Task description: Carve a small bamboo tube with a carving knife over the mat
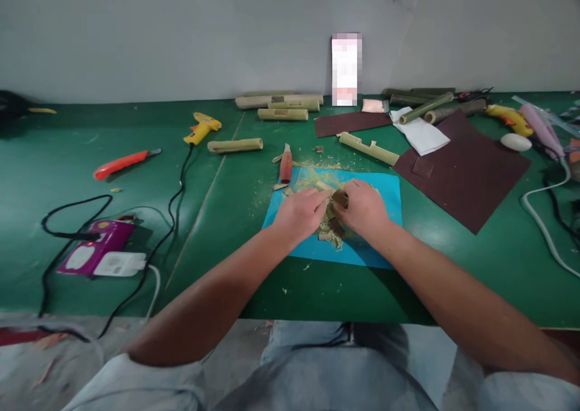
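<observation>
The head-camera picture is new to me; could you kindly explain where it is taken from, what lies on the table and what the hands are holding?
There is no machine here: a person works with two bare hands. The one camera sits on their head and looks forward and down, so the arms reach in from the bottom edge. The left hand and right hand meet over a blue mat on a green table. Both seem closed on a small bamboo piece, with shavings heaped beneath. Just behind the mat lies a red-handled knife. Farther left are a yellow glue gun, an orange utility knife and a purple power strip. To the right lies a dark sandpaper sheet, and bamboo sections rest by the wall.
</observation>
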A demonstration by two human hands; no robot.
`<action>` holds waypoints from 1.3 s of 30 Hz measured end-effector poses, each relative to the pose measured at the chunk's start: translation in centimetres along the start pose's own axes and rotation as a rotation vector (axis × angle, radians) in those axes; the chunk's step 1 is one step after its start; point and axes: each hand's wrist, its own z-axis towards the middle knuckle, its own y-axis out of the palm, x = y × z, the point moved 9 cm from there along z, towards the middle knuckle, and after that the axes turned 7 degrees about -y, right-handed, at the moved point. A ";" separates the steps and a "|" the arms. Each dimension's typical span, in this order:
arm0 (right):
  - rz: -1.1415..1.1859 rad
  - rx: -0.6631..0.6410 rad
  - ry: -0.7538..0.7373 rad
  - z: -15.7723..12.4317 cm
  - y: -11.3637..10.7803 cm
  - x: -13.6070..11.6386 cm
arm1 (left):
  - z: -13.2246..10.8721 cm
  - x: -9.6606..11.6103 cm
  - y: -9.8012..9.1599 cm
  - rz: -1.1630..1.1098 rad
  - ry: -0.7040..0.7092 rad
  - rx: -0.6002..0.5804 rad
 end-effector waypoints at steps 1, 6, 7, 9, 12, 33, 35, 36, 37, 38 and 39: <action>-0.006 -0.003 -0.004 0.0 0.0 -0.1 | 0.2 0.1 0.0 0.004 -0.001 0.002; -0.026 -0.021 -0.007 -0.1 -0.2 -0.1 | 0.8 0.7 0.3 0.018 0.015 -0.031; -0.026 -0.017 -0.009 -0.1 -0.2 -0.1 | 0.5 0.7 0.3 0.022 0.024 -0.032; -0.023 -0.006 -0.008 -0.1 -0.1 -0.1 | 0.0 0.8 0.1 0.030 0.039 -0.023; -0.012 0.022 -0.012 -0.1 -0.1 0.0 | -0.2 0.7 0.2 0.021 0.047 -0.013; -0.014 0.031 -0.023 0.0 -0.1 0.0 | 0.0 0.9 0.5 0.101 0.046 -0.057; -0.014 0.032 -0.033 0.0 -0.2 0.0 | 0.2 0.9 0.7 0.113 0.027 -0.077; -0.012 0.025 -0.035 0.0 -0.1 0.1 | 0.4 0.9 0.9 0.118 0.019 -0.092; -0.009 0.017 -0.031 0.0 -0.1 0.1 | 0.5 1.0 1.1 0.128 0.013 -0.109; -0.006 0.011 -0.029 0.0 0.0 0.1 | 0.6 1.1 1.2 0.141 0.012 -0.125; -0.005 0.006 -0.024 0.0 0.0 0.2 | 0.5 1.2 1.3 0.157 0.014 -0.137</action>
